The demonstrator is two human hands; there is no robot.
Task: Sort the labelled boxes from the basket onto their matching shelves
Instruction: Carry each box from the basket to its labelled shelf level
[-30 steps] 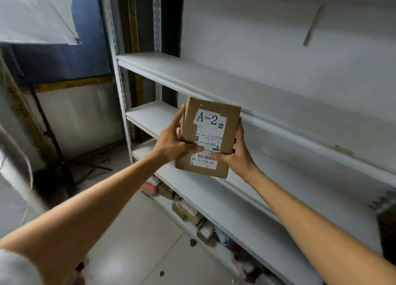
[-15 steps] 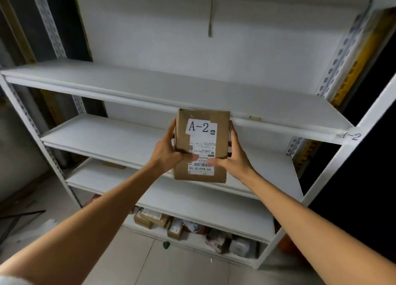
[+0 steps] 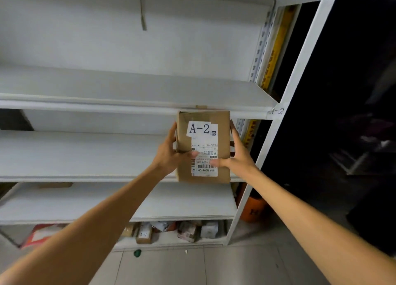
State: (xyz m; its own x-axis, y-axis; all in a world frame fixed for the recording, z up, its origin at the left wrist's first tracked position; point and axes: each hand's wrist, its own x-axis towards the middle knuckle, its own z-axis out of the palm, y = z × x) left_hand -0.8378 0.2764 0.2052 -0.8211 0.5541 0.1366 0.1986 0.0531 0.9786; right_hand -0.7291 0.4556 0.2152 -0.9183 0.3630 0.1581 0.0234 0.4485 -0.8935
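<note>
A brown cardboard box with a white "A-2" label and a shipping label is held upright between both hands, in front of the white shelving unit. My left hand grips its left side, thumb across the front. My right hand grips its right side, thumb on the label. The box's top edge sits just below the front lip of a shelf whose right end carries an "A-2" tag. That shelf holds nothing that I can see.
Two more white shelves lie below. The bottom level holds several small parcels and a red packet. A white upright post bounds the unit on the right, with an orange container behind it and dark space beyond.
The view has swung right along the shelving and the box has moved with both hands toward the unit's right end, close under the shelf tagged A-2. Both grips are unchanged.
</note>
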